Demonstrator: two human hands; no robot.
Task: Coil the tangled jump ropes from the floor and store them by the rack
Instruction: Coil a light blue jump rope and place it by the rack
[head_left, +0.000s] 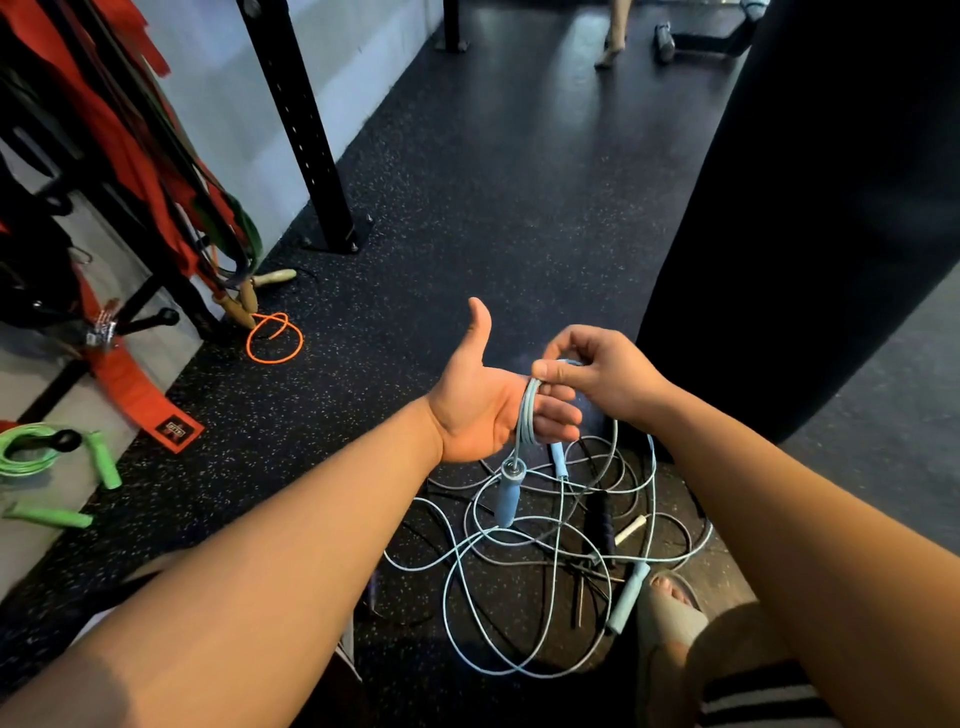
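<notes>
My left hand (480, 402) is held palm up, thumb raised and fingers straight, with several turns of a light blue jump rope (525, 415) looped round the fingers. One blue handle (508, 493) dangles below that hand. My right hand (592, 376) pinches the blue rope just above the left fingers. The rest of the blue rope lies tangled on the floor (498, 587) with a dark rope (597, 514), a second blue handle (628, 597) and a white handle (629, 530).
The rack (130, 208) with red and green bands stands at the left. By its foot lie an orange rope (274, 338) with wooden handles and a coiled green rope (31, 452). A black post (306, 130) is bolted down behind. A large black bag (810, 208) hangs at the right. Another person's leg (615, 31) is far off.
</notes>
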